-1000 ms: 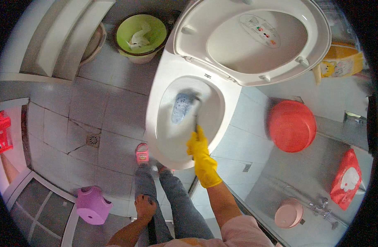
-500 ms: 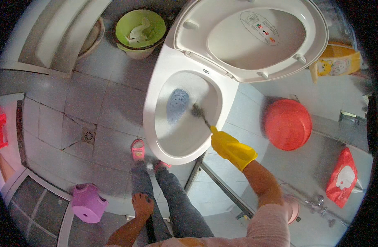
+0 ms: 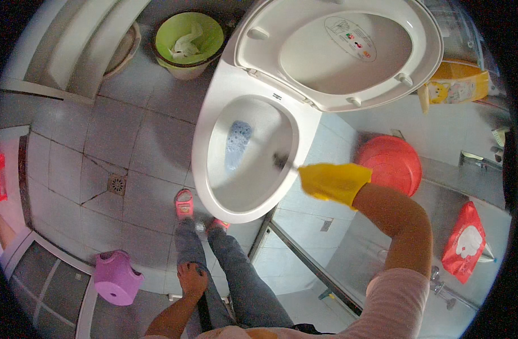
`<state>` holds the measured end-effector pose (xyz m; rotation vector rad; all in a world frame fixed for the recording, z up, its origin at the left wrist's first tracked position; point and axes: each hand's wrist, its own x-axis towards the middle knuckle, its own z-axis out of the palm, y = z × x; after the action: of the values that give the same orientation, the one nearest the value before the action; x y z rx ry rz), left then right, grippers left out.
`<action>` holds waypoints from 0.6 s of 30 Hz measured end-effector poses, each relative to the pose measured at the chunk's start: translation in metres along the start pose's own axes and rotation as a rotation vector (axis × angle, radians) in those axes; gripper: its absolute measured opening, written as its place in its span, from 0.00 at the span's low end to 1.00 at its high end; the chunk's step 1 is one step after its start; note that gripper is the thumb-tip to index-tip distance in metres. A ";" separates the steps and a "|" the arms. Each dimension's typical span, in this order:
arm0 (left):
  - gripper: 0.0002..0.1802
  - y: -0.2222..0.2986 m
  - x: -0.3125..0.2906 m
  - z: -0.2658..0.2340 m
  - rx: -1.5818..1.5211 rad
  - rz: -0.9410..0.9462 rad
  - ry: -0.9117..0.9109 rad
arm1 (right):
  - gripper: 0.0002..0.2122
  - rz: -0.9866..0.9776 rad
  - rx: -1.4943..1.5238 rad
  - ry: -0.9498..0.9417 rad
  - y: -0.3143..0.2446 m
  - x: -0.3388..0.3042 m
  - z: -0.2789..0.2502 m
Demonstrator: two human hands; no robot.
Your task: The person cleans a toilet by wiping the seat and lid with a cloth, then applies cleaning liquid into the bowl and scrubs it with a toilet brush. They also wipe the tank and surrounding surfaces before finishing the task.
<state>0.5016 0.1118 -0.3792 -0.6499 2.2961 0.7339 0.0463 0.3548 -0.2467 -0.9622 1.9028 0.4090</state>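
Note:
In a yellow rubber glove, my right hand (image 3: 335,182) is closed round the handle of a toilet brush (image 3: 281,161). The dark brush head is against the right inner wall of the white toilet bowl (image 3: 203,172), and the glove hides most of the handle. Bluish foamy water (image 3: 238,141) lies at the bottom of the bowl. Its seat and lid (image 3: 349,51) are raised. Bare and empty, my left hand (image 3: 192,278) rests on my left knee with its fingers laid over the grey trousers.
A red basin (image 3: 390,166) stands right of the toilet, near a yellow container (image 3: 456,85) and a red bag (image 3: 465,243). A green basin (image 3: 190,37) is at the far left. On the tiles sit a purple stool (image 3: 117,279) and a floor drain (image 3: 116,184).
My right hand has swung right and slightly up, with the elbow further out. The brush head has shifted from mid-bowl to the right inner wall. My left hand stays on the knee.

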 end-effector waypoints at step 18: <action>0.17 -0.001 0.009 -0.004 -0.047 0.035 -0.012 | 0.17 0.146 0.454 0.133 -0.046 0.070 0.098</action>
<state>0.4942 0.1065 -0.3833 -0.6259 2.2908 0.8082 0.1215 0.3546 -0.3510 -0.5628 2.0714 -0.0118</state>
